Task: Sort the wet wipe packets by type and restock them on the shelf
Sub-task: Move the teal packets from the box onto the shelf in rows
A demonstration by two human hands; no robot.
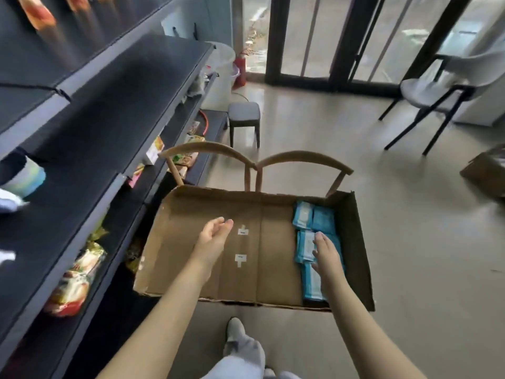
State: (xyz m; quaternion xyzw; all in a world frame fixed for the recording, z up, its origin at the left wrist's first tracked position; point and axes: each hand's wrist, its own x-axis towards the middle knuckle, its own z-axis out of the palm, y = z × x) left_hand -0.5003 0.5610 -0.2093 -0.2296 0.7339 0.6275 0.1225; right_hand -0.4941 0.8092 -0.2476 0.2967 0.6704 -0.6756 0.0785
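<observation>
A shallow cardboard box rests on a wooden chair in front of me. Several blue wet wipe packets lie in a column along the box's right side. My right hand lies flat on the middle packets, fingers spread, gripping nothing that I can see. My left hand hovers open over the bare left half of the box, palm turned right. The dark shelf unit stands to my left. At its far left edge sit a round blue-green container and white packets.
Lower shelves hold colourful snack bags. A small grey stool stands beyond the chair, a white chair at the right, and another cardboard box on the floor at the far right. Glass doors close off the back.
</observation>
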